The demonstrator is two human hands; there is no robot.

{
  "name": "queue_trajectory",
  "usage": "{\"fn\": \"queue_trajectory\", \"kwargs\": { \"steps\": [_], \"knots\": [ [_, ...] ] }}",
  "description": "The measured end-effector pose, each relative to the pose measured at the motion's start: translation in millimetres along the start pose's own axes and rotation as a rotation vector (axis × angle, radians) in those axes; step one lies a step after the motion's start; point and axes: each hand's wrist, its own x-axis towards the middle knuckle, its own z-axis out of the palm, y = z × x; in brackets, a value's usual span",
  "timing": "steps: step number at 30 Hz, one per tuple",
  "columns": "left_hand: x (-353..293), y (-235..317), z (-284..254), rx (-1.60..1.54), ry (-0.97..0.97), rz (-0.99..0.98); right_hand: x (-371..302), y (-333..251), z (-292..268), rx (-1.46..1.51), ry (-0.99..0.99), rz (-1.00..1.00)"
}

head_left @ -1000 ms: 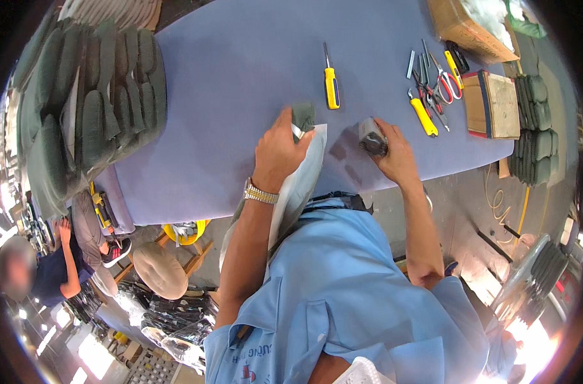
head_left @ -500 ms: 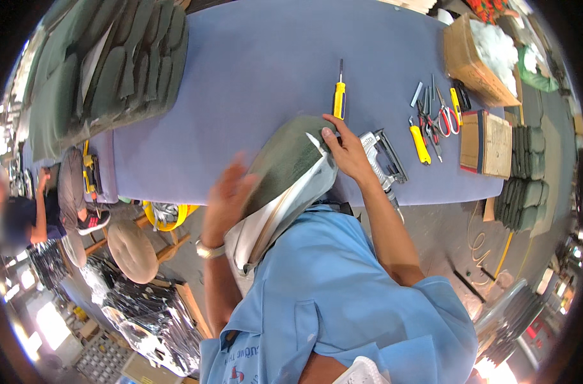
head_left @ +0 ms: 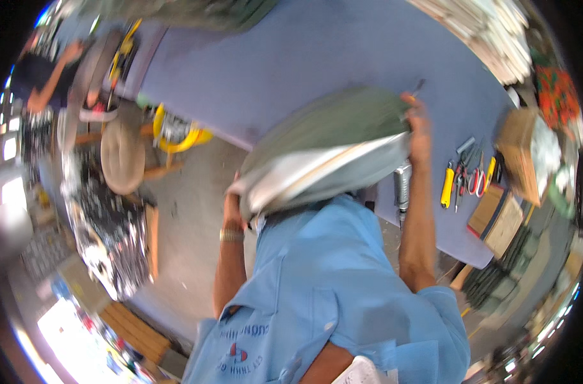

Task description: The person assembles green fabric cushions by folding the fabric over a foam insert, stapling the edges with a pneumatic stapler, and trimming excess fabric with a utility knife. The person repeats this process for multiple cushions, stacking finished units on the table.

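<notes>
A padded seat cushion [head_left: 330,125] with dark green fabric and a pale, loose-edged side is held up in front of my body, blurred by motion. My left hand [head_left: 234,197] grips its left end; only part of the fingers shows. At the opposite end, my right hand [head_left: 419,131] is closed on the cushion's edge, its fingertips over the far corner. Close to my right forearm lies a silver staple gun [head_left: 402,185], partly covered by the cushion and arm. The tip of a screwdriver [head_left: 420,85] shows just beyond my right fingers.
On the blue-covered table [head_left: 317,48], pliers [head_left: 460,176], red-handled scissors [head_left: 477,182] and yellow-handled tools lie at the right, beside cardboard boxes [head_left: 519,147]. Green cushions [head_left: 234,13] sit at the far left. A round-seated stool [head_left: 122,153] and a co-worker [head_left: 48,80] are left.
The cushion has been lifted and turned more level, its right end swinging right. My left hand has come onto its left end. The whole view has swung leftward.
</notes>
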Motion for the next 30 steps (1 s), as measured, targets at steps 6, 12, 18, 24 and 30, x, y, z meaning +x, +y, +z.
{"fn": "queue_trajectory", "kwargs": {
  "steps": [6, 12, 18, 24, 30],
  "knots": [
    [70, -28, 85, -0.148, 0.0, 0.051, 48, -83, -5, -0.325, 0.091, -0.228],
    [94, -65, 106, -0.328, -0.017, -0.042, -26, -130, 72, -0.44, -0.378, -0.453],
    [92, -37, 109, -0.311, -0.094, -0.068, -65, -117, 142, -0.885, -0.595, -0.687],
    [91, -18, 113, -0.401, -0.03, -0.102, -66, -105, 161, -0.809, -0.56, -0.789],
    [99, -22, 102, -0.398, 0.022, -0.086, -79, -72, 173, -0.595, -0.59, -0.659]
  ]
}}
